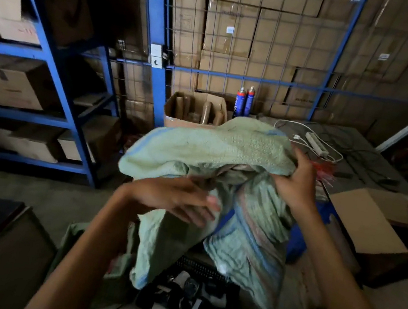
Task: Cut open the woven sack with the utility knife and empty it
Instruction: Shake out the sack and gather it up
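A pale green woven sack (pixel 214 150) with blue and reddish stripes hangs upside down in front of me, its bottom bunched at the top and its open end drooping. My right hand (pixel 296 184) grips the sack's upper right corner. My left hand (pixel 180 198) lies against the sack's left side with the fingers stretched out and blurred. Below the sack stands a black plastic crate (pixel 182 307) holding several dark and white small parts. No utility knife shows.
Blue steel shelving (pixel 53 57) with cardboard boxes stands at the left. A wire-mesh partition (pixel 249 76) backs stacked cartons. An open box (pixel 193 110), two spray cans (pixel 244 100) and a white power strip (pixel 317 144) lie behind. An open carton (pixel 378 220) is at the right.
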A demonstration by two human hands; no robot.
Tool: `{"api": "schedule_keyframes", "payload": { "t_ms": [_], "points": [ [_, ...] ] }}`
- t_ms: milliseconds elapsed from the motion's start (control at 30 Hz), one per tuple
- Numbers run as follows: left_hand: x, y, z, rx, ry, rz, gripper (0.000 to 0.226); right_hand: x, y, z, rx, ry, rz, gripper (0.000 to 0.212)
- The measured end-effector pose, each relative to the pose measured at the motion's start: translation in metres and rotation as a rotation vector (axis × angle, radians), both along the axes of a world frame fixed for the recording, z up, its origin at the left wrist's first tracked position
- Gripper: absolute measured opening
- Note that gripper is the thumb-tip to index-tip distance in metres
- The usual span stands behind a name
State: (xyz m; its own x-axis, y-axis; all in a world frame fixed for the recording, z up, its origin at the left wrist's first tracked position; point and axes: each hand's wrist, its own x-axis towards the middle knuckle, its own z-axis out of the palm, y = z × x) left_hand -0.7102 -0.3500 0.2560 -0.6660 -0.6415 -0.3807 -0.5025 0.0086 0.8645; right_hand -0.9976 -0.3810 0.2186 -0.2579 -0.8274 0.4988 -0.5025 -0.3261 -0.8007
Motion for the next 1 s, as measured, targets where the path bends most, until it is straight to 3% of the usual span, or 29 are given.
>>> {"api": "schedule_keyframes", "payload": {
  "t_ms": [33,100,200,267,300,367,433,500,567,600,667,733,800,833,900,1000],
  "points": [
    [0.019,0.001,0.003,-0.015,0.055,-0.043,0.032,-0.002,-0.001,0.008,-0.033,-0.009,0.017,0.049],
    [0.047,0.002,0.012,-0.1,0.145,0.065,0.027,-0.002,0.001,0.023,-0.073,-0.055,0.058,0.041],
    [0.059,-0.005,0.012,-0.583,0.052,0.409,0.088,0.012,0.013,0.047,-0.109,-0.267,0.124,0.034],
    [0.04,-0.011,0.006,-0.804,-0.029,0.411,0.136,0.029,0.018,0.065,-0.091,-0.504,0.21,0.034],
    [0.029,-0.017,-0.001,-0.811,-0.025,0.356,0.153,0.037,0.02,0.072,-0.07,-0.632,0.287,0.031],
    [0.004,-0.018,-0.02,-0.744,-0.056,0.267,0.163,0.051,0.027,0.075,0.034,-0.8,0.417,0.03],
    [-0.015,-0.006,-0.039,-0.5,-0.036,0.293,0.167,0.063,0.036,0.062,0.169,-0.828,0.515,0.046],
    [-0.031,-0.001,-0.052,-0.431,0.2,0.424,0.171,0.073,0.041,0.052,0.261,-0.78,0.545,0.041],
    [-0.039,-0.002,-0.066,-0.455,0.379,0.556,0.161,0.085,0.041,0.063,0.329,-0.68,0.565,0.024],
    [-0.039,-0.004,-0.071,-0.468,0.4,0.587,0.139,0.084,0.036,0.067,0.326,-0.605,0.542,0.018],
    [-0.043,-0.006,-0.07,-0.428,0.42,0.666,0.074,0.07,0.035,0.068,0.305,-0.471,0.52,0.026],
    [-0.04,-0.014,-0.07,-0.323,0.484,0.814,0.045,0.047,0.036,0.057,0.309,-0.18,0.456,0.042],
    [-0.035,-0.023,-0.061,-0.128,0.7,0.979,0.032,0.032,0.047,0.042,0.385,0.024,0.471,0.063],
    [-0.032,-0.025,-0.056,-0.005,0.862,0.985,0.029,0.031,0.052,0.034,0.437,0.022,0.527,0.072],
    [-0.031,-0.021,-0.044,0.267,1.142,0.879,0.039,0.042,0.06,0.011,0.459,0.055,0.63,0.089],
    [-0.039,-0.019,-0.036,0.451,1.286,0.828,0.058,0.078,0.064,-0.034,0.416,0.148,0.643,0.122]
  ]
}}
